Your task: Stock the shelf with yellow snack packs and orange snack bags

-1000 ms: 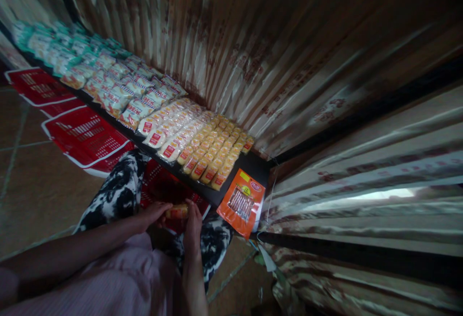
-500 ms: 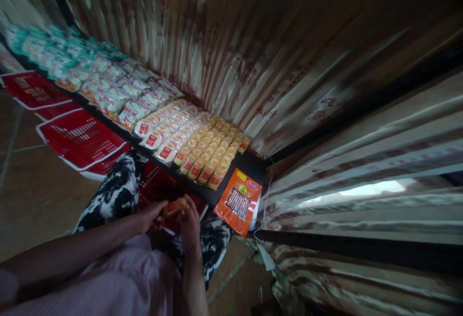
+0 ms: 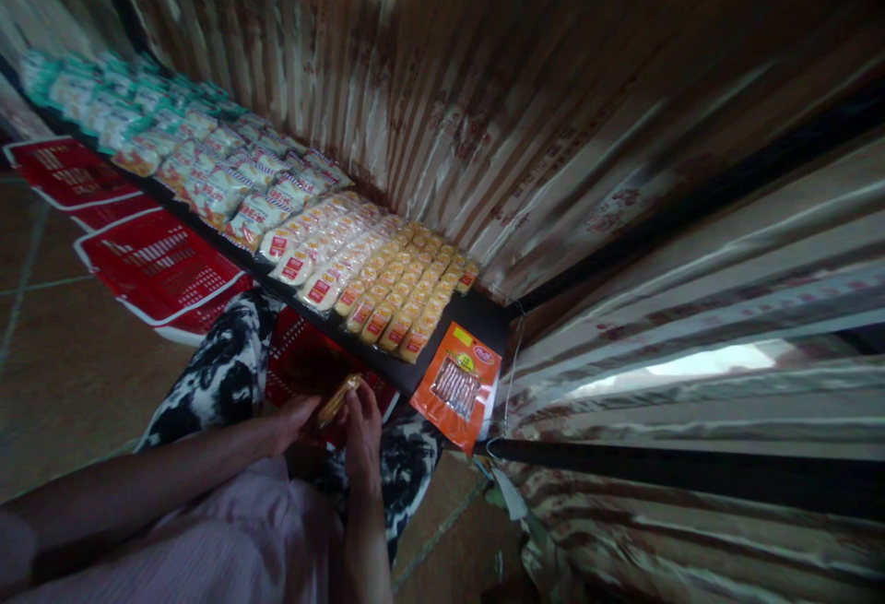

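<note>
Between my hands, low over a red basket, is a small wrapped yellow snack (image 3: 338, 400), tilted with its far end up to the right. My right hand (image 3: 362, 415) pinches its upper right side with thumb and fingers. At its lower left end my left hand (image 3: 299, 421) is closed, with the fingertips partly hidden behind the snack. Similar wrapped yellow snacks (image 3: 401, 295) stand in tight rows on the dark shelf (image 3: 477, 309) just ahead. An orange snack bag (image 3: 459, 384) lies flat at the shelf's right end.
White wrapped crackers (image 3: 324, 254) and blue-white snack bags (image 3: 263, 203) fill the shelf leftward, then green bags (image 3: 103, 97). Red baskets (image 3: 166, 258) stand along the shelf's front. A pleated printed curtain (image 3: 415, 78) hangs behind and to the right. My patterned trouser legs (image 3: 214, 373) flank the work.
The wrapped snack has turned from lying level, label showing, to a slanted, edge-on pose between my hands. The view has shifted slightly.
</note>
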`<action>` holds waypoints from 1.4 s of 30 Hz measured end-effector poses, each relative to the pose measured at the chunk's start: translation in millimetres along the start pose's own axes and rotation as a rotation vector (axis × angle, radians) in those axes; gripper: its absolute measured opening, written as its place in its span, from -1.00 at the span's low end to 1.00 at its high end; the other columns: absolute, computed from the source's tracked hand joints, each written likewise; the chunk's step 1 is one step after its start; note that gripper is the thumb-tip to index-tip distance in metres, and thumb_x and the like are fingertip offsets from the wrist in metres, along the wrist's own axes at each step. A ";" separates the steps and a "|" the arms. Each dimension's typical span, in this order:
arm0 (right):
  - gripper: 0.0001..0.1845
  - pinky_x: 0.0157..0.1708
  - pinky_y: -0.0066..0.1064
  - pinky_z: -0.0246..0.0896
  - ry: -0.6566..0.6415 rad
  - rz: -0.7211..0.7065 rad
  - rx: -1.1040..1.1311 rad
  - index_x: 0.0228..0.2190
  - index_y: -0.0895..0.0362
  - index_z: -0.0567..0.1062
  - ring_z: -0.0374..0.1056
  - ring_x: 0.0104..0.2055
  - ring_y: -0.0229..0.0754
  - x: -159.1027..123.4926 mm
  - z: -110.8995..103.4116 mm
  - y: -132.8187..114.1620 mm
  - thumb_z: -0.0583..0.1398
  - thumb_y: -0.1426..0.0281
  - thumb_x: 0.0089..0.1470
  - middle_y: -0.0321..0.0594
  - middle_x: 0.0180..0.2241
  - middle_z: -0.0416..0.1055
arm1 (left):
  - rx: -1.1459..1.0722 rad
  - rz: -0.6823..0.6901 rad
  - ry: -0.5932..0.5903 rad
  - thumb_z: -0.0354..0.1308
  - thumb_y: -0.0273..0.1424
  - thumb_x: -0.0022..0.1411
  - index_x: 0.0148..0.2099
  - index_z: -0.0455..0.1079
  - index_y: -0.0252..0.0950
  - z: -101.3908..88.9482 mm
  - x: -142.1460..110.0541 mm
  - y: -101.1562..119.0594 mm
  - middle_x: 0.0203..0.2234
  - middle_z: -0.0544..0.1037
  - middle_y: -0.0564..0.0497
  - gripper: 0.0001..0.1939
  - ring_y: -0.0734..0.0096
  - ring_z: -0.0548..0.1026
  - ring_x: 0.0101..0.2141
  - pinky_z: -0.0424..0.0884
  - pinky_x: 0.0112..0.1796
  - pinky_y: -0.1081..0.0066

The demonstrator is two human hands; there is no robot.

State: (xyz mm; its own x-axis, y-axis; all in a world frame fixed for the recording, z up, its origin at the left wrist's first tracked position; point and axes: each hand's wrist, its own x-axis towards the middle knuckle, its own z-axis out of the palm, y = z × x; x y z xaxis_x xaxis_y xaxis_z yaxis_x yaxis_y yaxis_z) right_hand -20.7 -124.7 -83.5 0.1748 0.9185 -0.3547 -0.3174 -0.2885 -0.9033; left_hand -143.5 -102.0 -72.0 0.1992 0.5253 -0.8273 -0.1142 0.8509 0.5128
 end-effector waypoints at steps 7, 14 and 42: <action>-0.47 -0.47 -0.47 0.18 0.099 0.038 -0.026 -0.14 0.13 0.47 0.23 -0.52 -0.32 1.3 -0.3 -1.1 0.28 0.07 -0.11 -0.35 -0.47 0.40 | 0.000 0.042 -0.050 0.23 -0.15 -0.16 -0.44 0.42 -0.32 -3.3 -1.4 0.3 -0.52 0.56 -0.03 -0.67 0.26 0.50 -0.43 0.37 -0.40 0.37; -0.48 -0.42 -0.46 0.22 0.084 0.024 0.055 -0.09 0.14 0.45 0.34 -0.42 -0.24 1.8 -2.9 6.8 0.18 0.10 -0.03 -0.29 -0.45 0.44 | -0.143 -0.014 -0.178 0.24 -0.24 -0.11 -0.33 0.47 -0.38 -4.3 -3.8 3.5 -0.46 0.58 -0.06 -0.68 0.29 0.51 -0.43 0.42 -0.36 0.36; -0.62 -0.12 -0.37 0.29 0.178 -0.045 0.037 -0.23 0.09 0.52 0.40 -0.13 -0.12 -11.5 -21.7 -35.7 0.17 0.10 0.00 -0.19 -0.19 0.50 | 0.144 0.293 -0.307 0.32 -0.16 -0.14 -0.15 0.41 -0.30 31.2 -15.6 30.6 -0.29 0.57 -0.05 -0.50 0.24 0.52 -0.27 0.37 -0.29 0.40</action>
State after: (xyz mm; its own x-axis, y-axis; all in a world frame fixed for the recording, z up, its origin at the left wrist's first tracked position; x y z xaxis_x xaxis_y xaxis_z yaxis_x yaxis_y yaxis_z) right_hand 8.8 -130.9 -52.4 0.3505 0.8669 -0.3544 -0.3394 -0.2352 -0.9108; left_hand -119.7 -84.5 -36.2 0.4610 0.6991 -0.5466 -0.0768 0.6451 0.7602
